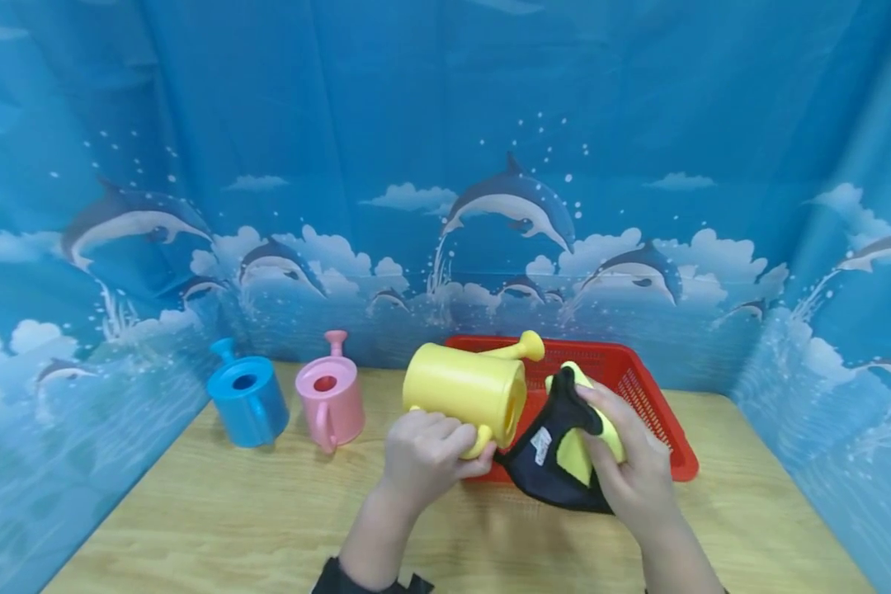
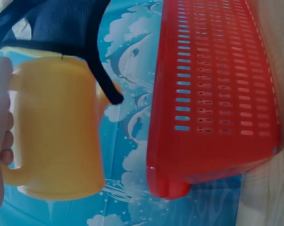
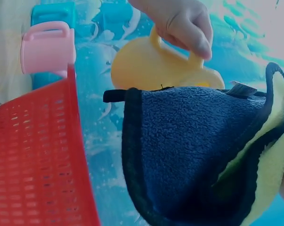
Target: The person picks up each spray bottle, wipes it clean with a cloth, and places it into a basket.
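My left hand (image 1: 432,450) grips the handle of a yellow toy watering can (image 1: 456,388), which is tipped on its side with its open top facing right and its spout pointing to the back right. In the right wrist view those fingers wrap the can's handle. My right hand (image 1: 631,454) pinches a bunched cloth (image 1: 557,454), dark on one side and yellow on the other, with a white label. The cloth hangs just right of the can's open top and overlaps the can (image 2: 61,127) in the left wrist view. Both are held above the table.
A red perforated plastic basket (image 1: 653,404) stands on the wooden table (image 1: 215,520) behind my hands. To the left, a blue watering can (image 1: 241,408) and a pink one (image 1: 341,404) stand upright. A dolphin-print curtain (image 1: 386,99) encloses the back and sides.
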`<state>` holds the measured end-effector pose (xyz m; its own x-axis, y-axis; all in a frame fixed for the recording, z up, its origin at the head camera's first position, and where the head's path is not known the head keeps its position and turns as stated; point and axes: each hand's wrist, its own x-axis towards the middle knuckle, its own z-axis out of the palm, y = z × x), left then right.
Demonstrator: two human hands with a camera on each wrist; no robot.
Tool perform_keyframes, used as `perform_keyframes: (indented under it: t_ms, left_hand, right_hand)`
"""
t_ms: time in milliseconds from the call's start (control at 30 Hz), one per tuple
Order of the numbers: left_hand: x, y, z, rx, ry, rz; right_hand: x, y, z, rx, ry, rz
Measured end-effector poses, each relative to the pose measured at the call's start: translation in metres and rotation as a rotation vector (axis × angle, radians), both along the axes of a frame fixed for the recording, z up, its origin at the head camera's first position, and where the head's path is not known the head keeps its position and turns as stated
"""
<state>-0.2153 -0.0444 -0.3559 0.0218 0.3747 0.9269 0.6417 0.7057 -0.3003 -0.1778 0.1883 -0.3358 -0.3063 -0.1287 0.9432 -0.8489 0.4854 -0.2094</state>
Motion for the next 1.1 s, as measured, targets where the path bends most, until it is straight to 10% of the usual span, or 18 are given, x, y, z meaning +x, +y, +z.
perform_keyframes:
  t_ms: [267, 567, 767, 1100]
  left_hand:
    - [0.006, 0.006, 0.002, -0.070, -0.019, -0.007]
    - [0.006, 0.015, 0.000, -0.084, 0.100, -0.048]
    - [0.005, 0.015, 0.004, -0.099, 0.176, -0.068]
    - [0.012, 0.014, 0.013, -0.089, 0.272, -0.083]
  right_hand:
    - [-0.007, -0.023, 0.023, 0.241, 0.025, -0.090]
    - [-0.011, -0.021, 0.031, 0.637, -0.312, -0.124]
    - [-0.004, -0.009, 0.037, 0.736, -0.495, -0.057]
    - [-0.005, -0.023, 0.053, 0.874, -0.506, -0.045]
